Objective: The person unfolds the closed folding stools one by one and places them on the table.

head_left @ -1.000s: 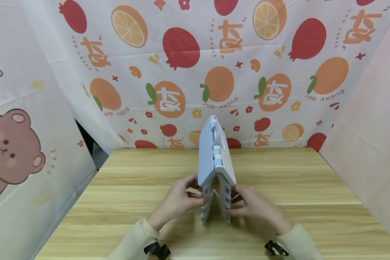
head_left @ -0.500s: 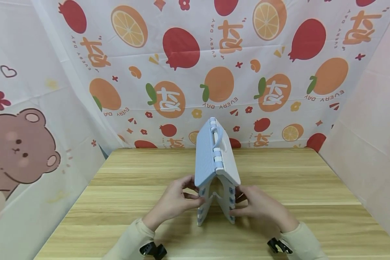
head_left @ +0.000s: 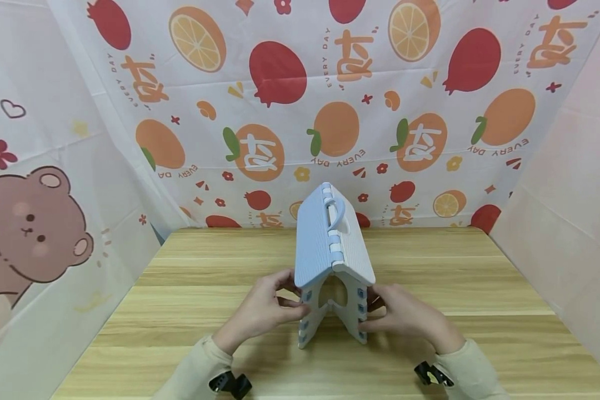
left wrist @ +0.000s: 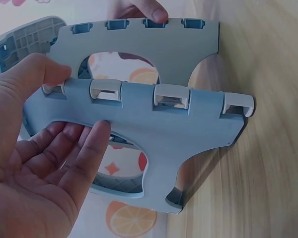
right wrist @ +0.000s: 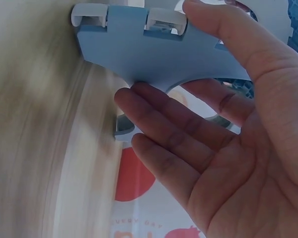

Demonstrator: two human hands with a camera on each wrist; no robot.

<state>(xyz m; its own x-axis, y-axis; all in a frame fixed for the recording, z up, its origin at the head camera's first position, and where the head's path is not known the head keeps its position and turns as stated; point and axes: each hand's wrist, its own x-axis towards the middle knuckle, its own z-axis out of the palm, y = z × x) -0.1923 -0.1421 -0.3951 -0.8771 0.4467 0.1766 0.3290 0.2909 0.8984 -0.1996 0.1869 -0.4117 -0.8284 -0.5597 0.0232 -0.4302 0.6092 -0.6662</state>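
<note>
A pale plastic toy house (head_left: 314,239) stands on the wooden table, with a ridged, sloping roof and a loop handle (head_left: 336,214) at the ridge. Below the roof, its two walls form an inward-folded V, open towards me. My left hand (head_left: 262,308) grips the left wall (left wrist: 154,129) with the thumb on its clipped edge and fingers at the arched opening. On the other side, my right hand (head_left: 407,316) holds the right wall (right wrist: 154,54), thumb at the edge and fingers behind. In the head view the roof and walls hide some fingertips.
The wooden table (head_left: 220,255) runs back to a fruit-printed cloth (head_left: 380,128). Another cloth with a bear print (head_left: 35,228) hangs at the left, and a plain pale cloth (head_left: 570,222) borders the right. Black straps with small devices sit on both wrists.
Both hands have moved apart, left hand leftward and right hand rightward. The toy house's walls and roof panels have spread wider, and the opening between the walls has grown.
</note>
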